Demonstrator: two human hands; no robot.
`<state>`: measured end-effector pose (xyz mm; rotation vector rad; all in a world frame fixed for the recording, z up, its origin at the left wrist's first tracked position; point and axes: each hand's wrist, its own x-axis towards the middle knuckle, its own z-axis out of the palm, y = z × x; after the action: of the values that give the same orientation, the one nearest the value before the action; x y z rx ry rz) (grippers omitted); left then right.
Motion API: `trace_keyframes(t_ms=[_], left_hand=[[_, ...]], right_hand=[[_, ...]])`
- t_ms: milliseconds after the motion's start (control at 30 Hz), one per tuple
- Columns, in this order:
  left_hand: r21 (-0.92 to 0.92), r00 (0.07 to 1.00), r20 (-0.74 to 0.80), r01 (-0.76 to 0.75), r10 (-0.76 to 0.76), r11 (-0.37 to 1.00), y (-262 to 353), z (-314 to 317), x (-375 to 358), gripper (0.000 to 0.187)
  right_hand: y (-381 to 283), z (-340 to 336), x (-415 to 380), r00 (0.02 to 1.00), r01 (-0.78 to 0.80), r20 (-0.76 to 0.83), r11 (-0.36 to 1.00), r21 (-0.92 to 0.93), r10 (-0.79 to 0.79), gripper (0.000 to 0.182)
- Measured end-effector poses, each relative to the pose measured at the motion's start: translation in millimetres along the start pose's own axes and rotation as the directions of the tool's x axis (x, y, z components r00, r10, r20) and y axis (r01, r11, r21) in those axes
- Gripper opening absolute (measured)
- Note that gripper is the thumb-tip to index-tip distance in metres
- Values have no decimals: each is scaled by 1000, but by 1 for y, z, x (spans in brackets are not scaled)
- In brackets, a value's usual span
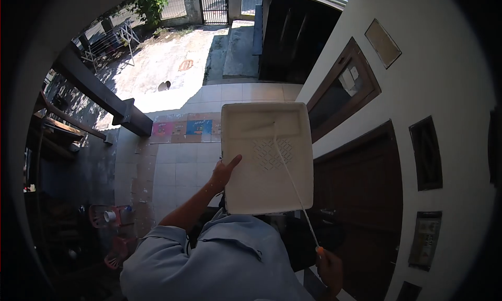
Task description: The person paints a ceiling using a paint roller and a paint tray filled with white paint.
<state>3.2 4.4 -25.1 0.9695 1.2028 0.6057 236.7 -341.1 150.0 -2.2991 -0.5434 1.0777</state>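
Observation:
A paint tray (pixel 248 188) coated in off-white paint is held out in front of my chest. My left hand (pixel 226 170) grips its left edge, thumb over the rim; the other fingers are hidden beneath. My right hand (pixel 329 269), low on the right, is closed around the orange handle of a paint roller (pixel 294 181). The roller's long pale rod crosses the tray's ridged grid and reaches the far well. Its head blends into the paint there, so its outline is hard to make out.
On the right runs a white wall (pixel 434 87) with a brown door (pixel 361 207) and a wood-framed window (pixel 345 87). A dark pillar (pixel 104 92) slants at the left. Pink plastic chairs (pixel 99 216), one with a white cup (pixel 109 216), stand lower left. Flattened cardboard (pixel 178 128) lies on the tiles.

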Motion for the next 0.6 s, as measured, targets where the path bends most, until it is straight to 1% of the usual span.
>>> trace_keyframes(t_ms=[100, 200, 300, 400, 600], left_hand=[[-38, 1000, -1, 25, -25, 999, 6, 4, -5, 67], [-57, 999, -3, 53, -53, 997, 16, 8, -10, 67], [-94, 999, 8, 43, -42, 995, 12, 8, -7, 67], [-76, 1000, -11, 18, -19, 997, 10, 8, -5, 68], [-66, 999, -16, 30, -31, 997, 18, 10, -10, 66]], right_hand=[[-1, -9, -6, 999, -25, 24, 999, -29, 26, 38], [10, -23, -13, 999, -50, 12, 997, -53, 50, 38], [8, -35, -23, 984, -173, 31, 985, -20, 173, 34], [46, -48, -25, 988, -152, 37, 988, 33, 151, 33], [87, -81, -28, 979, -198, 29, 978, -63, 200, 35]])
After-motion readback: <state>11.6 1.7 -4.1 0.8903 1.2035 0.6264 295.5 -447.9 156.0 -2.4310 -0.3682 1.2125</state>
